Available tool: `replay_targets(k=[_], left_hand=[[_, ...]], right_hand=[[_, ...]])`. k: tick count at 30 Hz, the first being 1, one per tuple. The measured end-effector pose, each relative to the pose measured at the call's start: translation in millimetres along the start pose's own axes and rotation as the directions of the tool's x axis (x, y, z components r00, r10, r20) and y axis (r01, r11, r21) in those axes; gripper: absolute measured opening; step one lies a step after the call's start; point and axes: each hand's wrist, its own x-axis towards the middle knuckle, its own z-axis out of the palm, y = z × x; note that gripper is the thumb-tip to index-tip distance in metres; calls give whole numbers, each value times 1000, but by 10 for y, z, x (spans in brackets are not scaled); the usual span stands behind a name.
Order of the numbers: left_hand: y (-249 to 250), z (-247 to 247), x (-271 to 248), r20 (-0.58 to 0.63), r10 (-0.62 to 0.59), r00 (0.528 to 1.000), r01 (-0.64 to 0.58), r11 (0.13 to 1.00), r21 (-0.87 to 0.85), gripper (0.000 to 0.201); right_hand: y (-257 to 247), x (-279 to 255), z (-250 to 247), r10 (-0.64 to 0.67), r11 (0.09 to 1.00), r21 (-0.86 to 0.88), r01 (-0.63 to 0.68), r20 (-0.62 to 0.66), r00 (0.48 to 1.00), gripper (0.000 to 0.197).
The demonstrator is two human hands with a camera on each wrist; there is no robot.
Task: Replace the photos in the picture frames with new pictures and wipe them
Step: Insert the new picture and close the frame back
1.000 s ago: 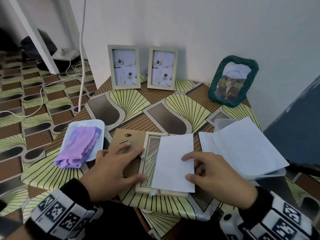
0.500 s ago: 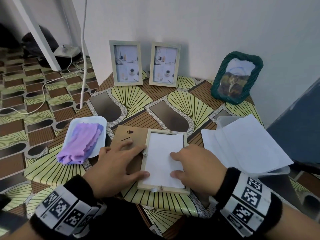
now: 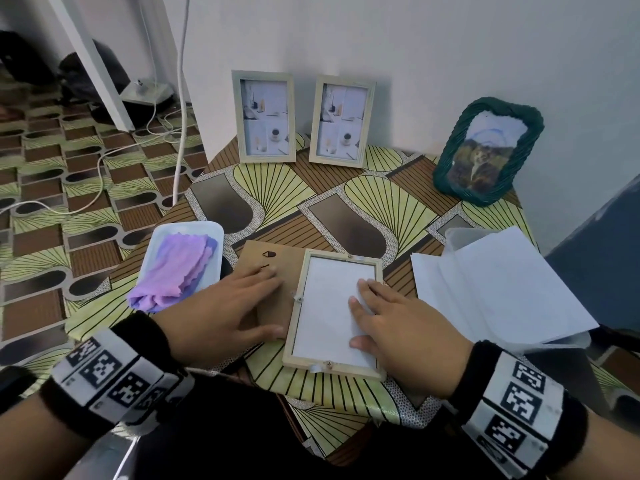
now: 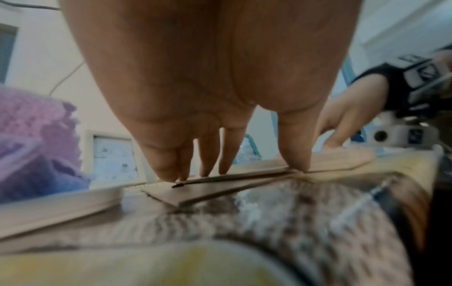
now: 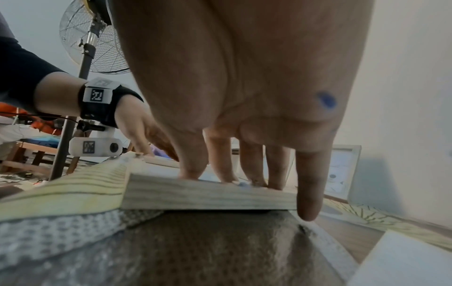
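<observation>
Three upright frames (image 3: 263, 116) behind; cloth tray (image 3: 214, 233) left, papers (image 3: 502, 289) right.

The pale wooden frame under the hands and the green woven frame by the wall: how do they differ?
The pale wooden frame lies flat, face down, near the table's front edge; the green woven frame stands at the back against the wall. The wooden one shows blank white paper, the green one a picture. The wooden frame has straight edges, the green one rounded corners. Both are upright rectangles in shape.
</observation>
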Motion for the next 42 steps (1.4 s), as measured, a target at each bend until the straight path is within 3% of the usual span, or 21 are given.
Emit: replay_targets(k=[3,9,13,20,23,26,29,32,34,37,40,42], left_hand=[[-38,31,-52,98,16,995,-22,998,62,93],[-87,53,-239,118,87,989,-101,988,117,107],[-108,13,-285,180,150,972,-190,956,226,113],[-62,45,-506,157,185,970,-226,924,308,79],[-20,-68,-598,70,212,975,-221,960,174,63],[36,-234,-607,-142,169,975,-177,983,-45,53],[133,-297,-544,-343,104,933,-164,975,-150,50],[309,-274,-416,-407,102,908,-186,967,-172,50],[406,-247,-295,-361,158,919,-207,973,-99,62],[528,-218,-84,-149,251,957,-231,963,138,75],[610,-138,70,80,265,961,-275,876,397,65],[633,-92,125,156,283,946,-324,818,475,59]], right_hand=[[29,46,-22,-19,998,60,17,25,999,68],[84,32,-15,-14,984,175,15,-4,1000,68],[87,14,2,0,989,150,4,-30,1000,65],[146,-40,-33,23,973,232,-12,-43,999,62],[186,-60,-49,32,957,290,-18,-43,999,59],[189,-65,-46,33,956,291,-20,-40,999,60],[179,-80,-52,51,952,306,-30,-59,997,61],[179,-113,-64,94,955,290,-63,-92,991,67],[178,-143,-72,146,950,295,-105,-117,982,69],[197,-170,-84,207,922,357,-149,-129,970,57],[235,-162,-76,196,907,392,-152,-75,978,48],[264,-151,-68,187,896,419,-149,-51,981,42]])
